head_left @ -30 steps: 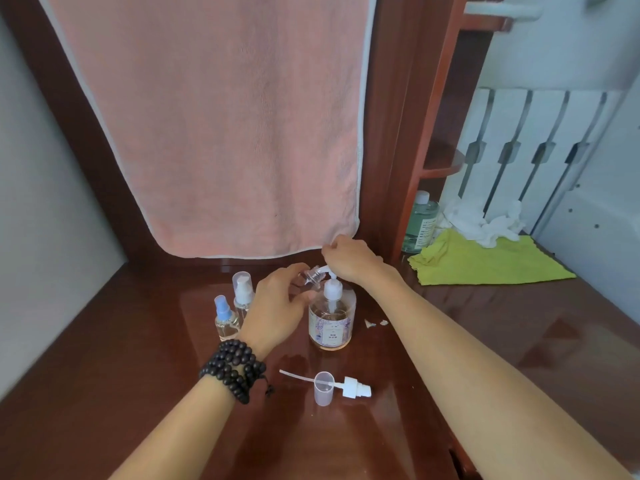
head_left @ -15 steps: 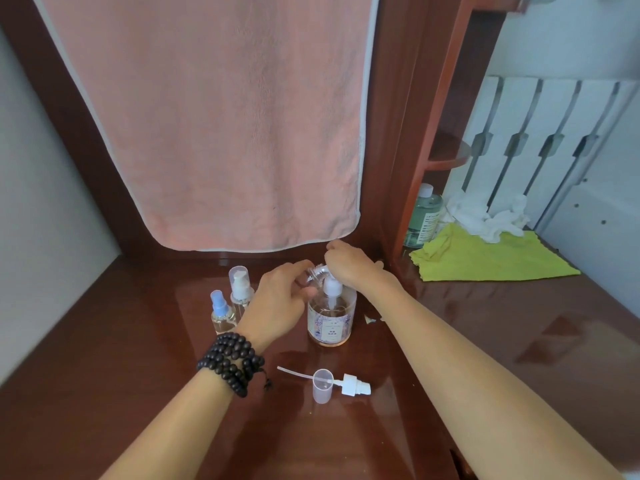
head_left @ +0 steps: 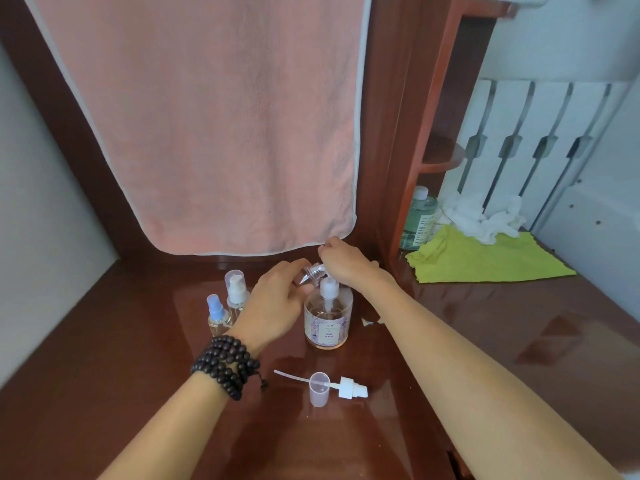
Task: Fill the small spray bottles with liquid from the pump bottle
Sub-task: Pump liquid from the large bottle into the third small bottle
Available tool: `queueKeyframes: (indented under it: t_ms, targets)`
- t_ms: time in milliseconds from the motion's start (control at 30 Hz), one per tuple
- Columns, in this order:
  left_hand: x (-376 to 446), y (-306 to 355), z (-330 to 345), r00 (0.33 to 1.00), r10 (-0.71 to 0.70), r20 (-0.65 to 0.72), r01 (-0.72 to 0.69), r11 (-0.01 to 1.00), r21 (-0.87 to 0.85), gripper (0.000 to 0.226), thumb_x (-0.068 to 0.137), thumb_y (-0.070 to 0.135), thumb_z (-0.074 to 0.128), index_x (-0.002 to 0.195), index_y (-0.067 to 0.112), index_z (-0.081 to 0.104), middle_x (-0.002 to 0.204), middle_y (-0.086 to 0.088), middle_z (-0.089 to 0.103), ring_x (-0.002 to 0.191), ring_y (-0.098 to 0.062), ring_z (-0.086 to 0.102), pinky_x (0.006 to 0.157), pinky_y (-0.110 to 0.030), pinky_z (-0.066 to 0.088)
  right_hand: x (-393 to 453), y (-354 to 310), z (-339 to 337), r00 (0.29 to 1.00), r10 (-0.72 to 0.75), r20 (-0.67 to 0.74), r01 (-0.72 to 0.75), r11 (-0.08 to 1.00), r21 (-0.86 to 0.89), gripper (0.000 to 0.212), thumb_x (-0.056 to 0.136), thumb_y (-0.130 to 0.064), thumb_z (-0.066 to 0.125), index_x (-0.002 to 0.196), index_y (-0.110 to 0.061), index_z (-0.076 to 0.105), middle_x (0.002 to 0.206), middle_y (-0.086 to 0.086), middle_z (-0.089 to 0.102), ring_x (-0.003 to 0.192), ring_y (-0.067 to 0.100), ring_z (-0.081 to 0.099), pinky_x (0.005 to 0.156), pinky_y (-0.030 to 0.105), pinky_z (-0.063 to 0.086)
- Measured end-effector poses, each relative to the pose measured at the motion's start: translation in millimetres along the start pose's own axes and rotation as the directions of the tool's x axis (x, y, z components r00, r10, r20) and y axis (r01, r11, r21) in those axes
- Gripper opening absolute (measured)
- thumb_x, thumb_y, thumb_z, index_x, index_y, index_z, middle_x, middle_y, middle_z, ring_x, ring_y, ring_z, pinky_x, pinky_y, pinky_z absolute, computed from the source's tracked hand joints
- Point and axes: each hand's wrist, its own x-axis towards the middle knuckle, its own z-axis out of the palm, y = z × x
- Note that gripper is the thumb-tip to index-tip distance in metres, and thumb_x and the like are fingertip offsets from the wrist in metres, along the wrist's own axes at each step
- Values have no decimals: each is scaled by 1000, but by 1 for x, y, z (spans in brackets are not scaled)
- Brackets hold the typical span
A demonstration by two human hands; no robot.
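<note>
A clear pump bottle [head_left: 328,320] with a pale label stands on the dark wooden table [head_left: 485,341]. My right hand [head_left: 344,259] rests on top of its white pump head, fingers curled over it. My left hand [head_left: 277,303] grips a small clear spray bottle [head_left: 311,273], tilted with its open neck at the pump's spout. Two more small spray bottles stand to the left, one with a blue sprayer [head_left: 217,315] and one with a clear cap [head_left: 237,289]. A removed white sprayer head [head_left: 349,388] with its tube and a clear cap [head_left: 319,389] lie in front.
A pink towel [head_left: 207,116] hangs behind the bottles. To the right stands a wooden shelf post [head_left: 419,133], with a green liquid bottle [head_left: 417,220], a yellow-green cloth [head_left: 485,258] and crumpled white tissue [head_left: 485,220]. Small paper scraps [head_left: 369,322] lie right of the pump bottle.
Both hands stay at the pump bottle with hardly any movement. The view has shifted slightly upward.
</note>
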Motion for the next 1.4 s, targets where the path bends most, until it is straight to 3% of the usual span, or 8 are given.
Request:
queueKeyframes:
  t_ms: [267, 433, 533, 733, 967, 1133, 1300, 1400]
  targets:
    - [-5, -7, 11, 1000, -19, 8, 18, 999, 37, 21, 90, 18, 58, 111, 21, 58, 89, 0, 57, 81, -18, 55, 78, -43, 48, 4, 2, 16, 999, 48, 13, -48, 999, -2, 49, 99, -19, 26, 143, -26, 46, 146, 7, 50, 137, 32, 41, 109, 57, 14]
    - [-1, -3, 2, 1000, 2, -3, -2, 1000, 23, 25, 91, 21, 59, 115, 23, 57, 91, 2, 57, 81, -16, 55, 79, -44, 49, 4, -1, 6, 1000, 18, 3, -18, 1000, 18, 42, 95, -21, 32, 133, -21, 51, 131, 7, 57, 121, 32, 49, 103, 52, 25]
    - [2, -3, 0, 1000, 25, -17, -24, 999, 35, 24, 91, 21, 60, 114, 23, 56, 90, 2, 57, 80, -16, 55, 79, -44, 49, 1, -3, -1, 1000, 5, -11, -5, 1000, 28, 45, 94, -22, 32, 137, -23, 45, 128, 9, 57, 115, 32, 48, 93, 51, 21]
    - [-4, -5, 9, 1000, -6, 6, 6, 999, 37, 27, 89, 15, 61, 116, 18, 58, 92, 0, 58, 84, -20, 56, 80, -46, 49, 1, 4, 16, 999, 45, -29, -44, 998, 37, 57, 97, -21, 26, 152, -32, 37, 151, 9, 48, 140, 34, 38, 110, 57, 12]
    - [0, 0, -1, 1000, 11, -27, -11, 1000, 7, 26, 90, 16, 62, 116, 15, 60, 92, -2, 59, 81, -18, 56, 79, -39, 48, 1, -3, 1, 999, 10, -48, -8, 999, 36, 42, 99, -26, 28, 137, -23, 45, 126, 9, 59, 115, 32, 49, 99, 52, 22]
    - [-5, -2, 8, 1000, -9, -1, 9, 1000, 21, 25, 88, 14, 61, 114, 17, 60, 91, -1, 58, 84, -20, 56, 80, -41, 47, 3, 3, 13, 995, 79, -57, -79, 997, 1, 49, 100, -18, 27, 144, -28, 46, 140, 7, 55, 132, 31, 45, 109, 54, 16]
    - [-8, -2, 6, 1000, -14, -14, 14, 1000, 3, 24, 89, 16, 61, 112, 20, 59, 89, 0, 58, 81, -18, 56, 79, -44, 49, 2, 2, 12, 996, 79, -34, -80, 996, -26, 32, 100, -17, 28, 119, -19, 53, 128, 8, 56, 128, 32, 46, 109, 56, 18]
    - [-2, 0, 0, 1000, 4, -30, -3, 1000, 14, 27, 89, 17, 62, 115, 19, 59, 90, 1, 58, 81, -17, 56, 79, -45, 49, 1, -2, 2, 998, 39, -39, -39, 999, 21, 36, 99, -27, 28, 127, -17, 50, 124, 9, 57, 122, 33, 48, 104, 56, 22]
